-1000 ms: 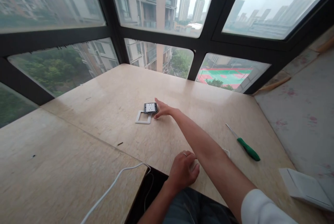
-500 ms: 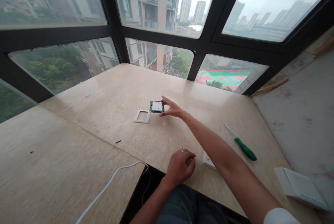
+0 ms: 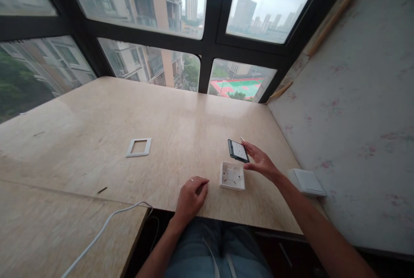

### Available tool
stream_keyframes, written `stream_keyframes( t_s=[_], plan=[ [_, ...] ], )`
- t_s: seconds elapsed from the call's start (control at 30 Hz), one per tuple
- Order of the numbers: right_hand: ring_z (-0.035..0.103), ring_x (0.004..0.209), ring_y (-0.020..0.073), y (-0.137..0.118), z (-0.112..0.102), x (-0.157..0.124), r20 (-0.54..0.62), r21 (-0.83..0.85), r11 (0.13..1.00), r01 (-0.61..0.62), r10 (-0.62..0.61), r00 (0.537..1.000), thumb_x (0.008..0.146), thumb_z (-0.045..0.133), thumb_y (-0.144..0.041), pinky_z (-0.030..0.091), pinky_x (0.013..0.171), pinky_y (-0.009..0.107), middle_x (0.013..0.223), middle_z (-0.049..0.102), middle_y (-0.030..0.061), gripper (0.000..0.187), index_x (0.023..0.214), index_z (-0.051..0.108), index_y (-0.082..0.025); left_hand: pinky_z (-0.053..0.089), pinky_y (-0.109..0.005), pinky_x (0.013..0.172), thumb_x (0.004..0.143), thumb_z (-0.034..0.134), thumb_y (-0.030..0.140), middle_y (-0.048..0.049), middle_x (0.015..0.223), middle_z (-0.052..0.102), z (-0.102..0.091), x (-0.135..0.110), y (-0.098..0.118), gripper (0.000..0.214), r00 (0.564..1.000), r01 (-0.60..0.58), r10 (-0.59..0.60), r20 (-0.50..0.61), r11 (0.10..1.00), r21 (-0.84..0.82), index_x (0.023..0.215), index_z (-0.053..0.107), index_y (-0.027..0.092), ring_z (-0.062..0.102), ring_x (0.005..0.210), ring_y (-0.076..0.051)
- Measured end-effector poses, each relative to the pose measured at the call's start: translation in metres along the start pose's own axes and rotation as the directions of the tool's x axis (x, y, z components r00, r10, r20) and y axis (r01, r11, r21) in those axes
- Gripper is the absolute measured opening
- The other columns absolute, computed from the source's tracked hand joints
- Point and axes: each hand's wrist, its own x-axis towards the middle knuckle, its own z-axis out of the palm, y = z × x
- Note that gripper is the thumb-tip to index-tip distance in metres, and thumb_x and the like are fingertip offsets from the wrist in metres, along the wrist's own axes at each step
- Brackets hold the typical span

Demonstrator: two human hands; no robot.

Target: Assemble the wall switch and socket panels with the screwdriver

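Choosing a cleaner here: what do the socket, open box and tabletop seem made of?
Socket: probably plastic, smooth white face in a dark rim; the rim's material is unclear. Box: likely smooth plastic, evenly white, with thin walls. Tabletop: perhaps polished stone or laminate, with beige veining and soft reflections.

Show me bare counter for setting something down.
Bare: the counter between the white frame and the white box, and the strip from the frame back to the windows. Crowded: around the box, with the left hand beside it, the right hand holding the socket near its back edge.
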Motion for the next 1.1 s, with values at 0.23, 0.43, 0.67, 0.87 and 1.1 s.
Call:
stream_keyframes(
  t_s=[0.23, 0.43, 0.67, 0.87, 1.1],
  plan=[
    [0.048, 0.137, 0.0321, 0.01, 0.001, -0.067, 0.011, -0.242, 0.97, 0.009, -0.006, 1.0, 0.055, 0.092, -0.034, 0.029, 0.118, 0.057, 0.146, 0.055, 0.0093, 0.091, 0.139, 0.056, -0.028, 0.057, -0.034, 0.078, 0.09, 0.052, 0.022, -0.0057, 0.089, 0.074, 0.0, -0.002, -0.003, 0.017, 0.999, -0.039, 0.038, 0.018, 0.998, 0.049, 0.093, 0.07, 0.022, 0.07, 0.084, -0.021],
    [0.047, 0.138, 0.0321, 0.007, 0.012, -0.059, 0.111, -0.424, 0.902, 0.084, -0.041, 0.993, 0.059, 0.09, -0.04, 0.03, 0.117, 0.056, 0.145, 0.056, 0.0095, 0.086, 0.138, 0.057, -0.03, 0.056, -0.034, 0.079, 0.091, 0.052, 0.021, -0.0051, 0.091, 0.074, 0.001, -0.004, -0.003, 0.016, 0.998, -0.061, 0.061, 0.0, 0.996, 0.066, 0.095, 0.068, 0.022, 0.069, 0.086, -0.02],
    [0.043, 0.141, 0.0313, 0.02, 0.009, -0.058, 0.194, -0.451, 0.883, 0.128, -0.043, 0.98, 0.064, 0.087, -0.044, 0.032, 0.117, 0.055, 0.149, 0.052, 0.0095, 0.088, 0.143, 0.051, -0.031, 0.056, -0.034, 0.079, 0.091, 0.053, 0.022, -0.0051, 0.093, 0.074, 0.001, -0.003, -0.004, 0.016, 0.999, -0.033, 0.032, 0.011, 0.998, 0.059, 0.096, 0.068, 0.022, 0.069, 0.088, -0.021],
    [0.038, 0.144, 0.0316, 0.03, 0.007, -0.063, 0.228, -0.456, 0.874, 0.168, -0.067, 0.971, 0.068, 0.085, -0.048, 0.031, 0.118, 0.054, 0.153, 0.046, 0.0109, 0.086, 0.145, 0.049, -0.03, 0.057, -0.037, 0.08, 0.09, 0.057, 0.026, -0.0065, 0.101, 0.073, 0.005, 0.007, 0.0, 0.02, 0.995, 0.065, -0.069, 0.078, 0.996, 0.053, 0.108, 0.065, 0.021, 0.069, 0.086, -0.021],
    [0.035, 0.146, 0.0308, 0.032, 0.011, -0.071, 0.174, -0.447, 0.879, 0.168, -0.099, 0.98, 0.076, 0.078, -0.049, 0.03, 0.119, 0.055, 0.157, 0.04, 0.0095, 0.081, 0.148, 0.043, -0.033, 0.039, -0.052, 0.113, 0.087, 0.067, 0.04, -0.0135, 0.15, 0.047, 0.022, 0.038, 0.002, 0.067, 0.958, -0.127, 0.128, 0.256, 0.992, -0.022, 0.145, 0.038, 0.024, 0.044, 0.139, -0.03]
  ],
)
